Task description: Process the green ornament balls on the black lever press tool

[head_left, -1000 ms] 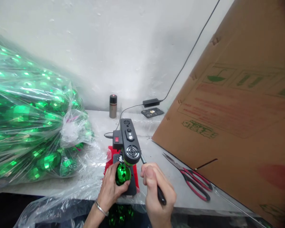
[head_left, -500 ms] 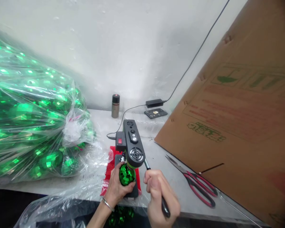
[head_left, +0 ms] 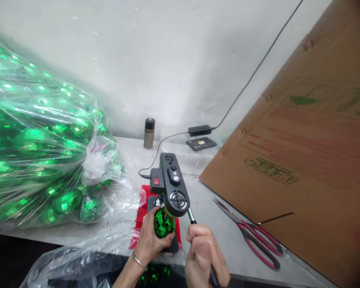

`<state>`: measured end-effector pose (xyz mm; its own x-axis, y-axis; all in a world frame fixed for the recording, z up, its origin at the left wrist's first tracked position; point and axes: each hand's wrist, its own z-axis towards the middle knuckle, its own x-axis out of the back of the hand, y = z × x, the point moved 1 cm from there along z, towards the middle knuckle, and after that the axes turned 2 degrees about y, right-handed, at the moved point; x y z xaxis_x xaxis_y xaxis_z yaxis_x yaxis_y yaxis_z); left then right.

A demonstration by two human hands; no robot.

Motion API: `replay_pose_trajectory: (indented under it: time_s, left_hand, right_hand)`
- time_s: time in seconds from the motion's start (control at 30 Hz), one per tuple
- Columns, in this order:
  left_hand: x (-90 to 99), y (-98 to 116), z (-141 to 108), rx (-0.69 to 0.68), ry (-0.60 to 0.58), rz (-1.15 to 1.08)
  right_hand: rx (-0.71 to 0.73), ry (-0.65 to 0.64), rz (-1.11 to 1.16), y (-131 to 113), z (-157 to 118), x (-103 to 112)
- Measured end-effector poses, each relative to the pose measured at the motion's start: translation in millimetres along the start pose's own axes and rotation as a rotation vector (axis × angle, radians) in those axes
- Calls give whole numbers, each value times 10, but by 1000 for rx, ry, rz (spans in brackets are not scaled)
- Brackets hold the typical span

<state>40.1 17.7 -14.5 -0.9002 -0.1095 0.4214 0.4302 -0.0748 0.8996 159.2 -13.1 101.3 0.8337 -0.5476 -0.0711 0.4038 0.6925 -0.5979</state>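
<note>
My left hand (head_left: 152, 234) is closed around a shiny green mirrored ball (head_left: 164, 224), fingers on its left side and thumb across its near side. The ball sits just below the front end of a small black bench drill press (head_left: 174, 185), over its dark base plate. The drill bit is hidden beneath the head. My right hand (head_left: 206, 254) is wrapped around the press's lever (head_left: 192, 216), a metal rod with a black grip, at the right of the machine. A red cloth (head_left: 141, 220) lies under the base.
A clear bag of green mirrored balls (head_left: 33, 160) fills the left. A cardboard box (head_left: 288, 140) leans at right, near large red-handled scissors (head_left: 258, 240). Behind stand a spray can (head_left: 149, 134), a power adapter (head_left: 200, 130) and a phone (head_left: 201, 143). Plastic film (head_left: 69, 260) hangs in front.
The view has shifted slightly, so the scene sits a little further right. My right hand and the lever grip are slightly lower. My left hand still holds the ball under the head.
</note>
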Motion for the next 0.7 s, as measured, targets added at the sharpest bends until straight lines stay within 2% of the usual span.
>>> replay_pose_trajectory:
  time_s: [0.23, 0.47, 0.7]
  left_hand:
    - [-21, -25, -3, -25, 16, 9]
    - [-25, -4, 5, 0, 0, -6]
    - [-11, 2, 14, -3, 2, -11]
  right_hand:
    - [8, 52, -2, -12, 2, -27]
    - [-39, 14, -19, -17, -9, -8]
    - [-43, 30, -21, -10, -16, 0]
